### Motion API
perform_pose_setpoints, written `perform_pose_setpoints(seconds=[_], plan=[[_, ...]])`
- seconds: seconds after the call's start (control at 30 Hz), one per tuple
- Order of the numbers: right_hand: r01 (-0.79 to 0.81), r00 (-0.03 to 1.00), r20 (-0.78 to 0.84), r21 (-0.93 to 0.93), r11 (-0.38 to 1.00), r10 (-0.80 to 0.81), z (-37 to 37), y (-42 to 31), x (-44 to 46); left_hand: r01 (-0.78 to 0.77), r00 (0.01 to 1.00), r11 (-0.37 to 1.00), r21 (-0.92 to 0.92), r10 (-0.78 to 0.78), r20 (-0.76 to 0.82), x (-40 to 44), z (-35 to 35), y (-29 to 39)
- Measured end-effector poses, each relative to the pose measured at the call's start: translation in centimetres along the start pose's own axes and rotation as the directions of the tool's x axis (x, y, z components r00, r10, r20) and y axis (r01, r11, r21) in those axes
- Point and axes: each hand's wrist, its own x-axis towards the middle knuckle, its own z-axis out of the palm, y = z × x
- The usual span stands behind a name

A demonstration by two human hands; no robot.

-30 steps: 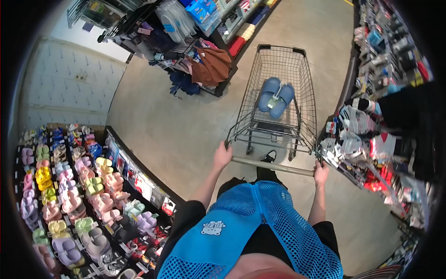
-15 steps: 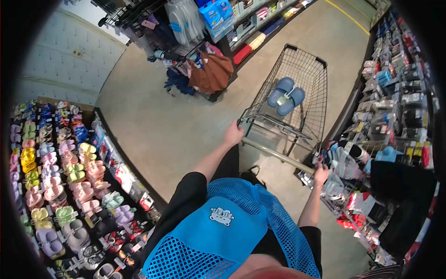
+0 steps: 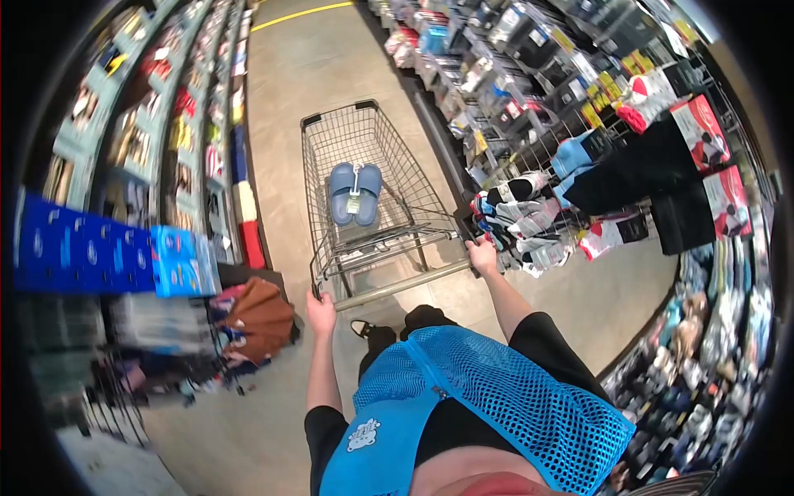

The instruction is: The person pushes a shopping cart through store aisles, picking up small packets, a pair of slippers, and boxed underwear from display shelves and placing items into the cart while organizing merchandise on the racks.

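Note:
A wire shopping cart (image 3: 413, 178) stands in front of me, its handlebar (image 3: 405, 285) running between my two hands. My left hand (image 3: 321, 312) is closed around the bar's left end, and my right hand (image 3: 481, 255) grips the right end. In the cart basket lies a pair of blue slide sandals (image 3: 356, 194), side by side, with a white tag joining them. Hanging socks (image 3: 529, 215) are close beside my right hand.
Shelves of folded goods (image 3: 132, 132) line the aisle's left, with a rust-brown cloth item (image 3: 256, 321) and blue packages (image 3: 184, 260) at the near end. Racks of packaged socks (image 3: 513, 107) run along the right, near the cart's side. Bare floor (image 3: 281, 74) stretches ahead to a yellow line.
The view and cart have turned to the right, so the cart now points along the aisle between shelves and sock racks. Both hands stay on the handlebar; the slippers remain in the basket.

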Motion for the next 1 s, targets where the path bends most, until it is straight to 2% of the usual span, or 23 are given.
perform_pose_setpoints(seconds=[0.03,0.07,0.13,0.17,0.2,0.33,0.37,0.4,0.43,0.47,0.5,0.53,0.57,0.6,0.67,0.73,0.77,0.8,0.87,0.9,0.93,1.0], plan=[[0.039,0.998,-0.058,-0.014,0.999,-0.039,-0.3,-2.0,-1.3,-0.026,0.999,1.000,0.008,0.026,0.023,1.6,-0.7,0.4],[0.011,0.998,-0.068,-0.001,1.000,-0.011,0.4,-2.4,-1.6,0.006,0.997,0.999,-0.034,-0.004,0.076,3.1,-1.6,0.5],[-0.043,0.994,0.103,0.060,0.997,0.037,1.6,-3.6,-1.3,0.031,0.990,0.998,-0.058,-0.023,0.141,5.9,-2.4,0.4],[-0.021,0.997,0.077,0.000,1.000,0.021,1.4,-5.3,-2.1,-0.002,0.994,0.998,-0.062,0.008,0.107,7.2,-2.4,-0.1],[-0.079,0.986,0.155,0.066,0.995,0.068,1.1,-6.6,-2.7,-0.032,0.997,0.998,-0.061,0.036,0.075,8.5,-2.6,-0.6],[-0.109,0.980,0.183,0.170,0.979,0.077,1.9,-10.1,-3.5,-0.062,0.994,0.994,-0.090,0.070,0.087,13.5,-2.6,-1.7],[-0.018,0.992,0.124,0.043,0.999,0.013,2.9,-9.6,-2.9,-0.073,0.993,0.993,-0.094,0.081,0.085,15.1,-2.1,-3.3],[-0.010,0.987,0.163,0.070,0.997,-0.002,2.8,-10.4,-2.8,-0.050,0.996,0.985,-0.163,0.061,0.060,15.7,-2.0,-2.9],[0.011,0.989,0.149,0.070,0.998,-0.021,3.0,-11.2,-2.6,-0.066,0.997,0.992,-0.111,0.070,0.039,17.0,-1.4,-4.2],[-0.016,0.976,0.217,0.125,0.992,-0.012,5.2,-8.8,-1.3,0.150,0.983,0.988,0.021,-0.152,0.104,16.7,-3.7,1.5],[-0.088,0.954,0.299,0.192,0.978,0.027,3.8,-11.6,-1.6,0.002,1.000,1.000,-0.008,-0.002,-0.021,17.6,-3.2,0.6],[-0.007,0.945,0.320,0.221,0.975,-0.066,3.2,-13.2,-1.4,-0.006,1.000,0.999,-0.047,0.005,-0.023,18.5,-3.5,0.5],[-0.074,0.937,0.346,0.298,0.952,-0.035,3.8,-13.6,-0.8,0.178,0.984,0.978,-0.110,-0.178,0.009,19.3,-4.4,0.7],[-0.141,0.943,0.333,0.428,0.893,-0.011,4.8,-13.9,-0.1,0.233,0.959,0.948,-0.218,-0.261,-0.110,19.6,-5.3,0.5],[-0.158,0.947,0.316,0.271,0.950,0.068,5.9,-14.9,1.2,0.143,0.869,0.784,-0.604,-0.392,-0.302,20.0,-9.5,2.6],[-0.111,0.968,0.245,0.224,0.968,0.055,6.0,-18.7,1.0,0.149,0.665,0.897,-0.415,-0.402,-0.630,20.2,-13.6,0.4],[-0.164,0.926,0.375,0.312,0.936,0.038,7.7,-16.2,2.9,0.164,0.598,0.822,-0.545,-0.522,-0.608,20.3,-15.7,-0.5],[-0.157,0.918,0.396,0.297,0.942,0.028,7.9,-16.8,3.7,0.160,0.536,0.730,-0.664,-0.629,-0.563,20.2,-17.0,-0.8],[-0.073,0.932,0.359,0.326,0.942,-0.052,8.6,-18.2,5.1,0.202,0.474,0.721,-0.662,-0.664,-0.578,20.5,-17.9,1.4],[-0.043,0.922,0.374,0.354,0.934,-0.100,9.2,-18.3,6.1,0.248,0.466,0.671,-0.699,-0.715,-0.522,20.7,-18.2,1.5],[-0.037,0.919,0.379,0.347,0.937,-0.104,9.5,-19.0,6.9,0.289,0.458,0.620,-0.730,-0.759,-0.463,20.8,-18.4,1.3],[-0.055,0.924,0.373,0.357,0.932,-0.089,10.4,-20.9,8.2,0.301,0.438,0.632,-0.714,-0.757,-0.485,20.5,-18.2,0.3]])
